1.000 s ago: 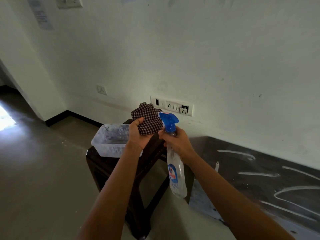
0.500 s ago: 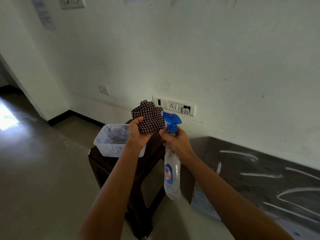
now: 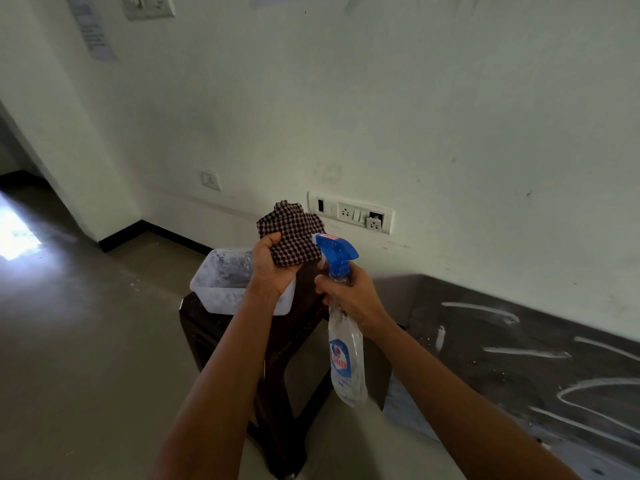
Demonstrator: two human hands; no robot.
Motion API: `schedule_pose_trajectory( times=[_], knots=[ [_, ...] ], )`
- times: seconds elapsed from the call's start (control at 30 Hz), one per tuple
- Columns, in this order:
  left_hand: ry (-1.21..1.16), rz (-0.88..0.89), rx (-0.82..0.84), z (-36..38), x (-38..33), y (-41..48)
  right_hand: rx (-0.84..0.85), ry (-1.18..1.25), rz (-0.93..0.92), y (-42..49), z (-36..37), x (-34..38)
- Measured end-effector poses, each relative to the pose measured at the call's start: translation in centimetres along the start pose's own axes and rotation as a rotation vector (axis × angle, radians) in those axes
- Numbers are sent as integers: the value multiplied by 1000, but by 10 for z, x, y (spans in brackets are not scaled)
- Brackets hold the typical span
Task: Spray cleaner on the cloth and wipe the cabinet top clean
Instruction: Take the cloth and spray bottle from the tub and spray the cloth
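My left hand (image 3: 273, 268) grips a bunched dark checked cloth (image 3: 294, 237), held up in front of the wall. Right beside it, my right hand (image 3: 349, 299) holds a clear spray bottle (image 3: 346, 362) by the neck; its blue trigger head (image 3: 334, 252) points left and nearly touches the cloth. The bottle body hangs down below my hand. The dark cabinet top (image 3: 519, 362), streaked with white marks, lies low at the right against the wall.
A dark stool (image 3: 277, 341) stands beneath my hands with a frosted plastic tub (image 3: 221, 282) on it. A white socket strip (image 3: 349, 213) is on the wall behind the cloth. Grey floor spreads to the left, with a bright patch at the far left.
The bottle body has swung from tilted right to hanging nearly straight down. Both hands stay together at about the same place, with the nozzle still against the cloth.
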State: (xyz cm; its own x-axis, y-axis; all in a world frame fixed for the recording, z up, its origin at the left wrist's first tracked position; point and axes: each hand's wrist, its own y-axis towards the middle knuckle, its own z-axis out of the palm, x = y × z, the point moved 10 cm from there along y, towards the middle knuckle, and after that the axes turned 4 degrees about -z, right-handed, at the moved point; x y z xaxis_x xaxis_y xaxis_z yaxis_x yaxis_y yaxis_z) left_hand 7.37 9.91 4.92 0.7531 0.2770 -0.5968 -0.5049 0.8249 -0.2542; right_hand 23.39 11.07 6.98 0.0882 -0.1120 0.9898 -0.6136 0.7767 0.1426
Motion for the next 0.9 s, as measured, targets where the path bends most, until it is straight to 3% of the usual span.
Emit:
schedule_pose_trajectory(
  times=[0.4,0.9],
  knots=[
    [-18,5,-7,-8,-9,6,-134,-7,-11,6,-23,0],
    [-36,49,66,-6,-28,8,9,-16,-38,9,13,2]
  ],
)
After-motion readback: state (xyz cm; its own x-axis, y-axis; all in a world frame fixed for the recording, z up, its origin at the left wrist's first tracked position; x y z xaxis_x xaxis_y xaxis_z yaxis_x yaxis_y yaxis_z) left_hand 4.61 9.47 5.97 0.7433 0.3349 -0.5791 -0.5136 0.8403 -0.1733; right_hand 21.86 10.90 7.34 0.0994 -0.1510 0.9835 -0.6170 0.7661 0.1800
